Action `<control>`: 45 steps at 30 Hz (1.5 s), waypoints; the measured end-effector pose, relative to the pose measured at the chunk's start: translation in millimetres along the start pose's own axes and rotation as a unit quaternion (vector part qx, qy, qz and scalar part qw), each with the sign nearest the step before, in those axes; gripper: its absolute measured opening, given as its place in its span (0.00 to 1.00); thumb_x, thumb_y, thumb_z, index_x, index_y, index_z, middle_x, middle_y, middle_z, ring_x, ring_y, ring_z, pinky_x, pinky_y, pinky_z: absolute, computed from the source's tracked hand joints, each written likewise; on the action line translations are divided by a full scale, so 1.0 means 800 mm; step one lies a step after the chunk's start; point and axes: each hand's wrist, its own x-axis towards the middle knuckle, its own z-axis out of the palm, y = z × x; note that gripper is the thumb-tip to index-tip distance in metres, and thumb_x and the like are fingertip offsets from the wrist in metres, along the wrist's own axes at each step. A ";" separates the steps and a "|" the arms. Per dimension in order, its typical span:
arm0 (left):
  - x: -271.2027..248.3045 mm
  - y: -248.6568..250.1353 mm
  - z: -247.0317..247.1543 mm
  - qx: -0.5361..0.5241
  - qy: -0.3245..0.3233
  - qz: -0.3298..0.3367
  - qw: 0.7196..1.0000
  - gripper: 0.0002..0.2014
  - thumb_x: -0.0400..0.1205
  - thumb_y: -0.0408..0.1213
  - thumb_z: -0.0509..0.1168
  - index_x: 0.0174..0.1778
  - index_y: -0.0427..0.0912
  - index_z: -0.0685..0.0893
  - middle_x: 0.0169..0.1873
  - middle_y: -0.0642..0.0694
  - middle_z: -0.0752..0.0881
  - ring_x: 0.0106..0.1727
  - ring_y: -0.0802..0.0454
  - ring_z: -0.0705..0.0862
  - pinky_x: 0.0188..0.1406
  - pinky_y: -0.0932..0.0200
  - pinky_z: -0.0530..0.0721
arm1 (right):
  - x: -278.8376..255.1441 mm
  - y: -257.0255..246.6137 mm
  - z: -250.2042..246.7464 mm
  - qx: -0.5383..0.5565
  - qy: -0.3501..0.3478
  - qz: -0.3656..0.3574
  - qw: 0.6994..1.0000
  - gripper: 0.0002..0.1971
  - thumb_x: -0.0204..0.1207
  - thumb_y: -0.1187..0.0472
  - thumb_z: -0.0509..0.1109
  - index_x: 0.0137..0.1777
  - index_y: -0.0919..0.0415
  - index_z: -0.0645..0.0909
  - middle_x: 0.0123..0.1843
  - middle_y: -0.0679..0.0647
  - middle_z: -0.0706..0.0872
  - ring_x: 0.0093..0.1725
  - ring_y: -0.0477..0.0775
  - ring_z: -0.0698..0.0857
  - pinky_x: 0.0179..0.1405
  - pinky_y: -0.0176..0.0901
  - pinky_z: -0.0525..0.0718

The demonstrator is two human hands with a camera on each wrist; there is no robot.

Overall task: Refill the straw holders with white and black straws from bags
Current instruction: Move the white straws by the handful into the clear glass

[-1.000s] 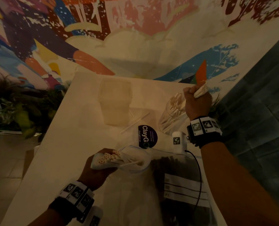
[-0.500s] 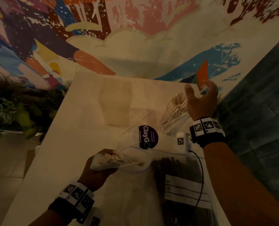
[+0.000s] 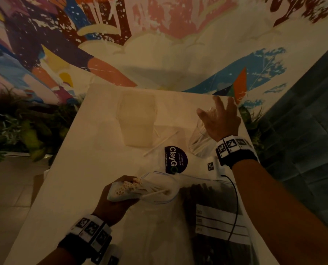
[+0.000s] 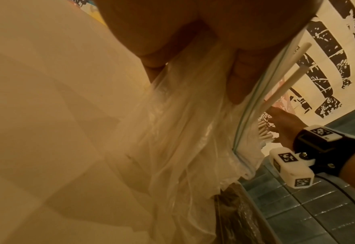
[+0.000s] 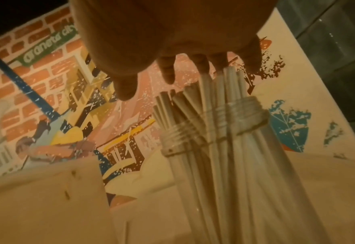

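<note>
The right hand is open, its fingers spread and holding nothing, just above the white straws that stand in a clear jar at the far right of the table. The left hand grips a clear bag near its mouth, with straw ends showing at the fist. A bag of black straws lies just right of it. One loose straw lies beside a cloudy holder.

A black band with white square-coded tags is worn on each bare forearm. A white coded block is screwed to the right band. A thin black cable is trailed from it.
</note>
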 end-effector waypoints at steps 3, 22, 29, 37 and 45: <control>0.002 -0.003 0.000 -0.004 0.006 -0.004 1.000 0.21 0.57 0.59 0.79 0.42 0.56 0.89 0.44 0.46 0.90 0.47 0.45 0.88 0.49 0.40 0.87 | -0.001 0.001 0.006 -0.072 -0.048 -0.057 0.995 0.24 0.81 0.39 0.51 0.73 0.44 0.71 0.80 0.58 0.64 0.79 0.65 0.60 0.70 0.67 0.68; -0.001 0.000 0.000 -0.002 0.008 -0.022 1.000 0.24 0.57 0.63 0.78 0.43 0.54 0.88 0.43 0.44 0.90 0.47 0.42 0.88 0.49 0.34 0.85 | -0.195 -0.071 0.001 0.256 -0.343 -0.152 0.891 0.43 0.64 0.61 0.78 0.79 0.45 0.64 0.79 0.43 0.69 0.76 0.43 0.69 0.76 0.43 0.71; -0.002 -0.002 0.002 -0.007 0.008 -0.020 1.000 0.24 0.58 0.63 0.78 0.43 0.53 0.88 0.45 0.42 0.89 0.47 0.42 0.88 0.50 0.34 0.84 | -0.240 -0.092 0.041 0.186 -0.313 -0.253 0.896 0.32 0.73 0.56 0.74 0.77 0.48 0.69 0.70 0.54 0.81 0.68 0.56 0.78 0.69 0.44 0.75; 0.001 -0.008 0.000 0.087 -0.016 -0.013 0.996 0.23 0.59 0.54 0.78 0.49 0.59 0.82 0.47 0.50 0.87 0.50 0.47 0.87 0.51 0.37 0.85 | -0.245 -0.079 0.050 0.269 -0.235 -0.239 0.903 0.17 0.72 0.57 0.74 0.61 0.53 0.86 0.54 0.56 0.91 0.54 0.58 0.88 0.56 0.54 0.85; 0.004 0.002 0.003 0.037 -0.092 -0.002 0.995 0.29 0.55 0.48 0.84 0.52 0.49 0.85 0.51 0.46 0.88 0.53 0.50 0.88 0.52 0.56 0.87 | -0.253 -0.071 0.059 0.342 -0.233 -0.183 0.892 0.16 0.70 0.49 0.73 0.56 0.50 0.88 0.49 0.52 0.92 0.49 0.48 0.89 0.52 0.47 0.87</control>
